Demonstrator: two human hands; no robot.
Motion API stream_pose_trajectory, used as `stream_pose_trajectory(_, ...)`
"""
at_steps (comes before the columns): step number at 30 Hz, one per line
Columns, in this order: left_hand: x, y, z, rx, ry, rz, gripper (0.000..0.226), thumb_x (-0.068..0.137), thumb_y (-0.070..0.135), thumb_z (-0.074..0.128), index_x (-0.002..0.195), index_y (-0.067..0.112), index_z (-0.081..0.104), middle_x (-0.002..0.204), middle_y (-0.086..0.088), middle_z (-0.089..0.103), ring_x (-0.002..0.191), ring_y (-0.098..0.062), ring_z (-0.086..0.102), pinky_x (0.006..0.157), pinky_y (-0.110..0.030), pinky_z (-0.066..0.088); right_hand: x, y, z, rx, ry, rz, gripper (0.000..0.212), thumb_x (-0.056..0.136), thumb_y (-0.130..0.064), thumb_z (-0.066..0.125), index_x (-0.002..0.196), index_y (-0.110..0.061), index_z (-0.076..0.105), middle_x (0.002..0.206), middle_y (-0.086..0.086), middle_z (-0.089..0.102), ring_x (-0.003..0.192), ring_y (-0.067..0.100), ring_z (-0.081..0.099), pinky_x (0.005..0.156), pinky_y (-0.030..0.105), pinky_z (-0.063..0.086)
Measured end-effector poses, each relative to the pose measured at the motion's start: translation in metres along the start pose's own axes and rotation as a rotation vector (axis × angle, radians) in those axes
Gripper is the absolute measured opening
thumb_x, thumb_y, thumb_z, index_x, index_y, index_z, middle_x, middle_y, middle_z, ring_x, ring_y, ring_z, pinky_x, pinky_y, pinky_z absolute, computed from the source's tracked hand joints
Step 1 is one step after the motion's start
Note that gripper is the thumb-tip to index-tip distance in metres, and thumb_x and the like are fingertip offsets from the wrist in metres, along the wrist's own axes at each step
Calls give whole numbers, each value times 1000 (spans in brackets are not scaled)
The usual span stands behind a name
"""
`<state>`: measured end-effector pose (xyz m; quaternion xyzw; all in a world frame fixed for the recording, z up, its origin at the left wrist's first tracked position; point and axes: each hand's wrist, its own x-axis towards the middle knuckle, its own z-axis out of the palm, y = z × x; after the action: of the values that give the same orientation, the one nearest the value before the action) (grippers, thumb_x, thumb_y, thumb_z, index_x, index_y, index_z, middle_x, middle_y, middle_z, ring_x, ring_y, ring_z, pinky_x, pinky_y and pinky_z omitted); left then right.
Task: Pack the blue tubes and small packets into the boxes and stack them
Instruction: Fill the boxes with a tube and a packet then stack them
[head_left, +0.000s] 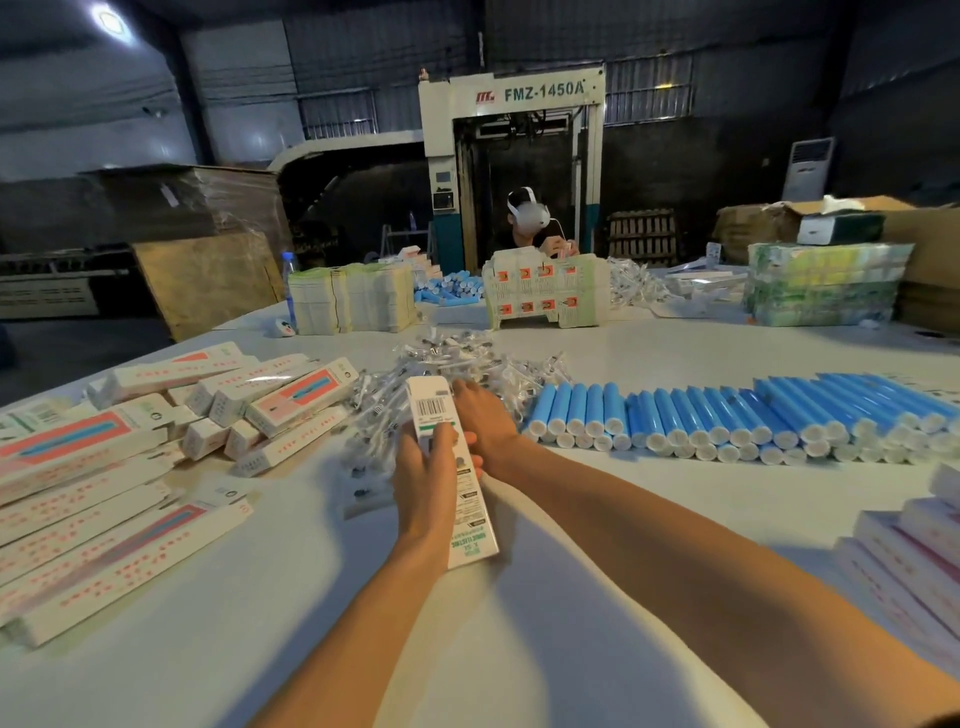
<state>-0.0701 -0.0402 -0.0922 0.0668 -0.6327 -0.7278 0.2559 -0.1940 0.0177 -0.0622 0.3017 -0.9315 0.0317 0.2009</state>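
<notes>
**Left hand grips a long white box while the right reaches into the packets**

Left hand (423, 475) is closed around a long white cardboard box (470, 525) printed with a barcode and green lettering. The thumb lies across the box's top face, and the box is held lengthwise just above the white table (597, 613), pointing away from the viewer. Right hand (483, 415) lies palm down just beside the box's far end, fingers stretched onto a heap of small clear plastic packets (452, 353). Whether it has hold of a packet cannot be told, because the fingertips are lost among the packets.

The heap lies mid-table, straight ahead of both hands. Just to its right runs a long row of blue tubes with white caps (727, 415), lying side by side in layers with the capped ends toward the viewer. On the left sits a loose pile of closed white boxes with pink and blue panels (130, 447), several lying across one another. At the right edge a neater stack of similar boxes (904, 551) is cut off by the frame.

On the far side of the table are stacks of flat unfolded cartons (353, 296), more tubes and shrink-wrapped bundles (826, 283). A second person (527, 228) in a white headset sits behind them, holding something small. Behind that person stands a pale machine marked FMZ-1450A (519, 93).
</notes>
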Motion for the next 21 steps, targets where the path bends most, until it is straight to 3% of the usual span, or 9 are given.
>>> stream_pose_trajectory(2,-4,0,2,-25,-27,-10,36,87,46,54,120,33,62,95,0,81,73,-22,77,71,-49,66,-16,4,-10,-78,42,22,41,108,-26,49,146,-10,45,141,15,51,128,33,55,97,43,52)
stream_pose_trajectory(5,-12,5,6,-57,-78,4,36,92,42,55,127,33,62,100,1,82,76,-20,78,66,-34,63,-46,16,-21,-83,203,129,45,101,-18,58,144,-14,44,138,8,55,127,29,52,102,41,45)
stream_pose_trajectory(8,-19,8,13,-118,-151,-55,30,107,25,50,133,16,62,107,-12,80,76,-22,76,72,-36,62,-82,37,-36,36,306,251,33,89,-2,59,122,-11,61,120,7,63,113,28,51,94,39,38)
stream_pose_trajectory(10,-27,11,18,-129,-221,-128,34,108,21,46,135,7,61,111,-21,77,76,-22,75,68,-32,62,-105,54,-48,174,318,319,23,86,2,61,107,-8,66,108,8,68,105,30,54,84,40,43)
stream_pose_trajectory(12,-35,11,23,-139,-303,-141,31,108,16,48,136,9,59,113,-15,79,79,-22,76,71,-32,64,-124,69,-61,419,313,366,16,90,4,62,101,-7,66,99,9,68,95,29,59,76,42,51)
stream_pose_trajectory(16,-48,10,29,-131,-471,-119,36,106,12,61,141,14,56,124,-12,77,107,-37,76,99,-53,60,-161,87,-84,890,460,463,19,94,-2,69,109,-10,61,94,4,72,88,19,71,77,34,60)
stream_pose_trajectory(18,-51,11,30,-95,-527,-108,45,101,17,72,143,15,56,125,-15,76,112,-41,74,104,-61,55,-174,91,-96,1091,556,464,36,95,-10,72,123,-18,52,88,3,74,83,14,74,73,21,57)
stream_pose_trajectory(21,-56,14,31,-85,-556,-113,50,95,20,79,140,16,59,122,-20,76,112,-44,73,104,-68,53,-181,92,-115,1252,651,390,52,95,-11,73,136,-21,44,89,8,76,82,16,75,74,16,56)
